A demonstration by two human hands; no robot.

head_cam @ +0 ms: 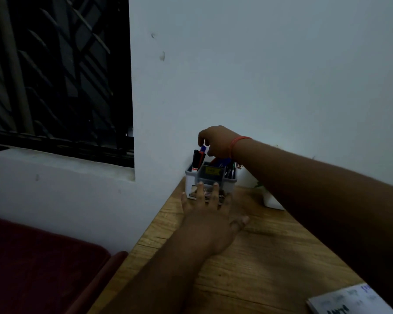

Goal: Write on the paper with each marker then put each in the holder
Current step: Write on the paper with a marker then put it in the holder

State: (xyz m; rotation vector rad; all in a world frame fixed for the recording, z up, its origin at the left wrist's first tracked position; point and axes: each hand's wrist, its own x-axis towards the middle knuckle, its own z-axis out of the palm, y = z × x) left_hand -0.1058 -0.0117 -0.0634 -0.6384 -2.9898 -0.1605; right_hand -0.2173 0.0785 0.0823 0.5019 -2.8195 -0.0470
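Note:
A small grey holder (192, 177) stands at the far left corner of the wooden desk (259, 257), against the wall. A black marker (195, 160) and a red one stand in its left compartment; more pens fill the right side. My right hand (218, 141) hovers over the holder, fingers pinched on the top of a blue marker (203, 148) that points down into it. My left hand (210, 209) lies flat against the holder's front, fingers spread. The paper (349, 300), with blue and black writing, lies at the bottom right.
A white object (271, 201) sits on the desk right of the holder, partly behind my right arm. A dark barred window (55, 75) fills the upper left. Dark red upholstery (43, 264) lies left of the desk. The room is dim.

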